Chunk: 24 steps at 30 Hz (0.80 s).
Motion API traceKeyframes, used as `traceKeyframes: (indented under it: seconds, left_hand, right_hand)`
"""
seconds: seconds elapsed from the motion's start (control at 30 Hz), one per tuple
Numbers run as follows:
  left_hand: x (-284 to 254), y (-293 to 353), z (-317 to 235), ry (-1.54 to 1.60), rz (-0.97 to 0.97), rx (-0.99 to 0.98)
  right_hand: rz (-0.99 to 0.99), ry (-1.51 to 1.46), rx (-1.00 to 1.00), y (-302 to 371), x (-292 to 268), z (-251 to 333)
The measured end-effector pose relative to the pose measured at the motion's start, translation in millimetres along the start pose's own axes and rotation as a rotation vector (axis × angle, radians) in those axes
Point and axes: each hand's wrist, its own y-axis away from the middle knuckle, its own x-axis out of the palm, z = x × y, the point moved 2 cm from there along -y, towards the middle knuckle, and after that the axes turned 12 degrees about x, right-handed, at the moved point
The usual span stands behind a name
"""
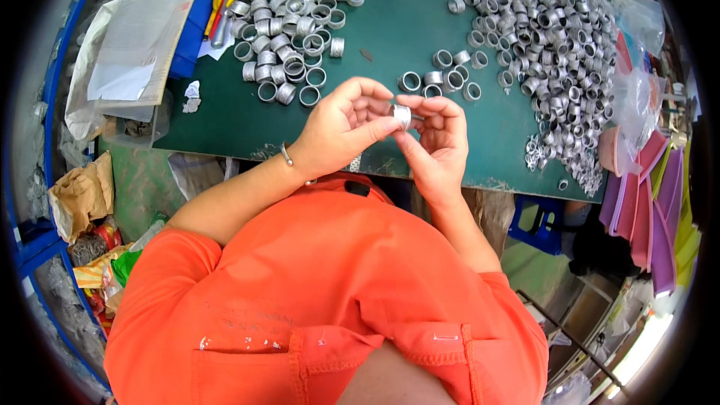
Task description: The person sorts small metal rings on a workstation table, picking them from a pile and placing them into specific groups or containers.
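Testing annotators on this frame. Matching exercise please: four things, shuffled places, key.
Things
1. Short silver metal ring
2. Slim silver metal bangle
3. Crumpled brown paper bag
4. Blue plastic stool

Places
A. Off the green table, at the left of the picture
B. At the fingertips of the left hand and the right hand
C. Just below the table's near edge in the picture, toward the right
D. Around the left wrist

Pairs: 1-B, 2-D, 3-A, 4-C
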Motion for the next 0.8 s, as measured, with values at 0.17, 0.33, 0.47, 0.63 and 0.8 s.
traceKeyframes:
  seconds: [0.17, 0.33, 0.47, 0.63, 0.8]
  left_hand:
    - [-0.5, 1.8, 2.9, -0.306, 0.067, 0.189]
    - [0.6, -4.0, -8.4, -0.796, 0.218, 0.436]
    - [-1.3, -0.4, -1.2, -0.576, 0.138, 0.298]
    - [-5.1, 1.6, -0.7, -0.491, 0.084, 0.298]
    - [-51.3, -18.4, -41.3, -1.206, -0.063, 0.749]
  right_hand:
    - [-0.075, -0.056, 0.26, 0.5, -13.3, -3.9]
    - [0.091, -0.335, 0.318, 2.1, -13.1, -7.4]
    - [0.069, -0.425, 0.176, 2.6, -6.9, -4.9]
    - [0.107, -0.112, 0.041, 2.9, -2.7, -9.4]
    - [-0.207, 1.006, -0.278, -21.7, -15.2, 10.2]
